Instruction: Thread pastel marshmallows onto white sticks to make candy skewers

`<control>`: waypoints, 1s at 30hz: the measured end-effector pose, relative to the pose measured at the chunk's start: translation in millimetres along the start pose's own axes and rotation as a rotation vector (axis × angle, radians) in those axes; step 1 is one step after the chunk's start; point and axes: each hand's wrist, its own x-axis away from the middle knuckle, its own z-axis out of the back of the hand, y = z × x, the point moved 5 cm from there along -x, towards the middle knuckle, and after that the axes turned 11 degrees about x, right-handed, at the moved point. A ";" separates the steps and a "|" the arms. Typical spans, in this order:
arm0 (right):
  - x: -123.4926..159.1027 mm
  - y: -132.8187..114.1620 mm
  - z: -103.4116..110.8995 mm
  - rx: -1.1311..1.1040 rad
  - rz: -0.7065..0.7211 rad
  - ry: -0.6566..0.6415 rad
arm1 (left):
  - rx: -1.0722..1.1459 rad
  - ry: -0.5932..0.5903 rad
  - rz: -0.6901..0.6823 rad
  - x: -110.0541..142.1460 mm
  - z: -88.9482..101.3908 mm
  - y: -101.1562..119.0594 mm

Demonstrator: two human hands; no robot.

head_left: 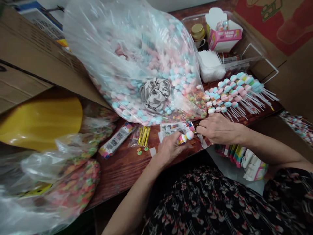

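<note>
My left hand (171,147) is closed around a candy skewer (188,135) of pink, white and yellow marshmallow-like pieces, at the front edge of the table. At its right end, my right hand (216,128) pinches the short white stick; a thin dark strip shows by those fingertips, too small to name. Printed wrappers (173,128) lie just behind both hands. Left of them are yellow twist ties (144,135) and two loose gummy pieces (139,151). Finished-looking candy skewers (228,93) are piled behind my right hand, their white sticks pointing toward me.
A big clear bag of pastel candies (156,62) covers the table's back. Gummy bags (75,182) and a yellow container (41,122) are at left. A clear tray (254,42) holds a pink box (225,39). Cardboard boxes (36,49) flank the table; packets (251,164) lie below.
</note>
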 end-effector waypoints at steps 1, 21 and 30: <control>-0.8 -1.3 -2.4 -0.003 0.008 -0.015 | -0.013 -0.005 0.015 0.1 0.1 0.2; -42.0 -11.8 -25.1 -0.275 -0.006 0.077 | 0.697 0.018 0.178 4.4 23.0 13.4; -48.6 -34.6 -31.0 -0.356 -0.154 0.356 | 0.912 0.311 0.468 22.7 6.4 -16.6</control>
